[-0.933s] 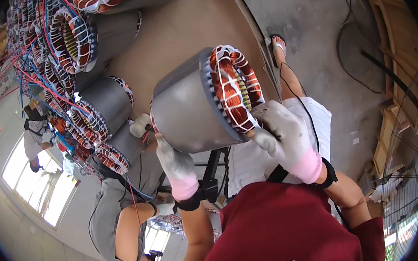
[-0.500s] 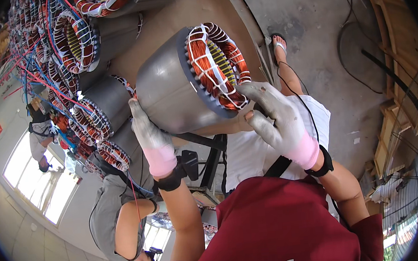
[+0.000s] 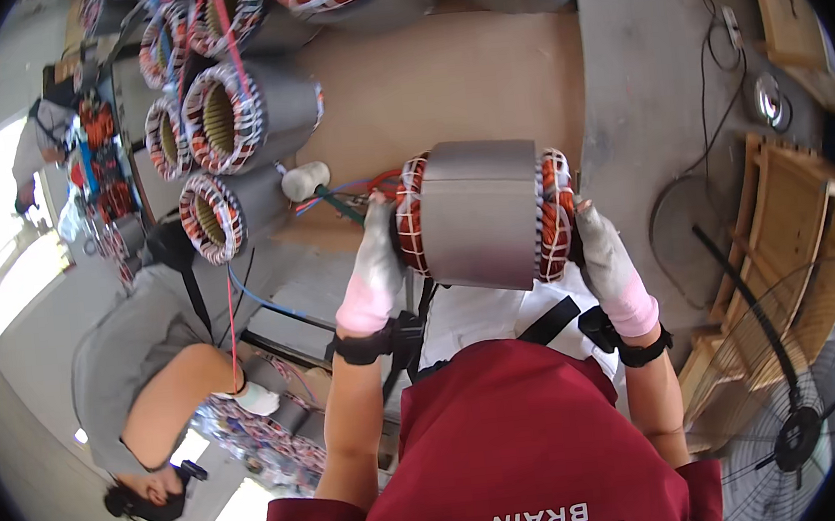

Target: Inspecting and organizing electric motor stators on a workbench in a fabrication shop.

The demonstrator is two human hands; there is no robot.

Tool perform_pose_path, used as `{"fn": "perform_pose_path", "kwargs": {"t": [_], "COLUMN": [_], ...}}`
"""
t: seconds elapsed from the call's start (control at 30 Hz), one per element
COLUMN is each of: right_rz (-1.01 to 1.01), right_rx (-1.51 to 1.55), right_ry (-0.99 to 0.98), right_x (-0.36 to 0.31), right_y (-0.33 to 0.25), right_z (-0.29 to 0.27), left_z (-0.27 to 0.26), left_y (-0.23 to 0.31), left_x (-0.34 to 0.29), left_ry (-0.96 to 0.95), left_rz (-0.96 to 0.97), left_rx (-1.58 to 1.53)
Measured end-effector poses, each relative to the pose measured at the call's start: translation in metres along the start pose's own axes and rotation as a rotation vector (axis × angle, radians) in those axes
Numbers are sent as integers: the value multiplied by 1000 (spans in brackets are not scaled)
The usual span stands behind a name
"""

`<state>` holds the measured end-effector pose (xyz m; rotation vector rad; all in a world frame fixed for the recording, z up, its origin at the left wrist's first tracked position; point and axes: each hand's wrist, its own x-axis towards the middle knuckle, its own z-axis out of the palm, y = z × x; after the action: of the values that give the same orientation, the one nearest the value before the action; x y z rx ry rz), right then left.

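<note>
I see a grey metal stator, a cylinder with copper-coloured windings laced in white cord, lying crosswise near the centre of the frame, slightly right of the middle. It is held between two white-and-pink gloved hands. The left hand presses along its left winding end, and the right hand presses along its right one. The fingers of each hand are clamped against the stator, so the two hands squeeze it from opposite sides; I cannot tell whether its underside touches the desk.

Half a second ago, the stator sat tilted, its hollow wound end facing right and toward my view. Now it is turned level, with a winding bundle showing at each side. The right hand has moved from the lower rim to the end of the cylinder.

My view has swung too: other stators now spread across the top and upper left of the frame. A mallet with a whitish head, hidden a moment earlier, shows just left of the stator. At the lower left, a co-worker in a grey shirt appears larger, and a wire fan fills the lower right.
</note>
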<state>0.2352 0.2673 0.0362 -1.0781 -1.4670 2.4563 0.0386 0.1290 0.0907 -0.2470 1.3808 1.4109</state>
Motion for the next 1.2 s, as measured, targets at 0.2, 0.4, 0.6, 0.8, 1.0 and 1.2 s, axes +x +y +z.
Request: {"fn": "perform_pose_path", "kwargs": {"t": [0.2,0.4,0.6,0.8,1.0,1.2], "right_rz": [168,-29,-31,-76,-65,-79], "right_rx": [273,16,-396,-301,-341,-357], "right_ry": [178,421,460,437,448,394], "right_x": [-20,-37,-27,-25,-21,-25], "right_y": [-30,-67,-84,-80,-84,-78], "right_z": [24,31,31,11,2,-10], "left_z": [21,39,16,-24,-20,-39], "left_y": [-28,-42,-61,-57,-59,-62], "left_x": [-10,20,46,48,77,67], "left_ry": [194,-6,-219,412,403,464], "left_rz": [153,294,418,877,712,669], "left_rx": [237,200,248,1667,2119,2050]}}
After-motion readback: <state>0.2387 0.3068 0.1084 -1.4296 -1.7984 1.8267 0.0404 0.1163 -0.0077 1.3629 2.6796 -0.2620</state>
